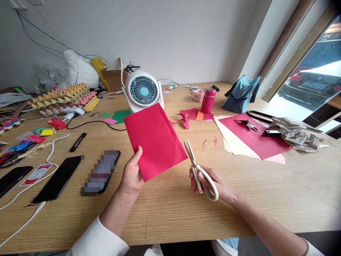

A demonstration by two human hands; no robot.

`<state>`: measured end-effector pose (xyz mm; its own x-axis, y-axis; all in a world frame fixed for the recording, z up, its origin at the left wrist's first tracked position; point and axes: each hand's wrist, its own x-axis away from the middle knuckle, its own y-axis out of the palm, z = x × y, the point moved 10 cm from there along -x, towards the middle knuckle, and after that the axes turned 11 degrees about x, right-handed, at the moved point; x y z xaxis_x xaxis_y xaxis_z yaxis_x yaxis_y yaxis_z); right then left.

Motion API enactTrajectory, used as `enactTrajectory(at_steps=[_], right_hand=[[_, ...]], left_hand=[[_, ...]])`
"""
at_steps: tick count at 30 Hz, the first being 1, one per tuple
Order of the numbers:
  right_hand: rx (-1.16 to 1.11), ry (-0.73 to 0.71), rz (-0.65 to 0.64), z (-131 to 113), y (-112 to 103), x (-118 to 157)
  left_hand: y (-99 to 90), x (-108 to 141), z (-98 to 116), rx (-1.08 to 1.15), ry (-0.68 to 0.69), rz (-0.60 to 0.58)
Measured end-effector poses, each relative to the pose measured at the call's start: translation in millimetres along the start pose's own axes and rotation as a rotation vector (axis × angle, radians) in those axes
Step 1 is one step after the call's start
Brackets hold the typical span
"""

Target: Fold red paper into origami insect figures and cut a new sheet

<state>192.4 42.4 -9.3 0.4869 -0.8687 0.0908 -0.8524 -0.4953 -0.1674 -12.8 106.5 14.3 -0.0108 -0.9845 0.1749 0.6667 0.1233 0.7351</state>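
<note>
A folded sheet of red paper (157, 142) is held up over the table by my left hand (133, 169), the thumb lying on its near face at the lower left edge. My right hand (210, 183) grips a pair of white-handled scissors (195, 167), their blades slightly parted and pointing up and away from me. The blade tips are close to the paper's right corner but look apart from it. Behind the paper, a small red cut or folded paper piece (184, 120) lies on the wooden table (170, 213).
A white fan (143, 90) stands behind the paper. Phones (58, 179) and white cables lie at left, with egg cartons (61, 97) beyond. At right are stacked coloured sheets (250, 138) with keys (249, 124), a pink tumbler (208, 100) and a blue bag (242, 94).
</note>
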Motion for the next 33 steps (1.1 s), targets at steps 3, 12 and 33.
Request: enactTrajectory(at_steps=[3,12,33], right_hand=[[-0.003,-0.046,-0.043,-5,8,1],[0.1,-0.049,-0.028,-7,10,6],[0.134,0.04,0.035,1,5,4]], left_hand=[[0.5,0,5,0.016,0.033,0.0],[2.4,2,7,0.01,0.036,0.019],[1.4,3,6,-0.004,0.036,0.021]])
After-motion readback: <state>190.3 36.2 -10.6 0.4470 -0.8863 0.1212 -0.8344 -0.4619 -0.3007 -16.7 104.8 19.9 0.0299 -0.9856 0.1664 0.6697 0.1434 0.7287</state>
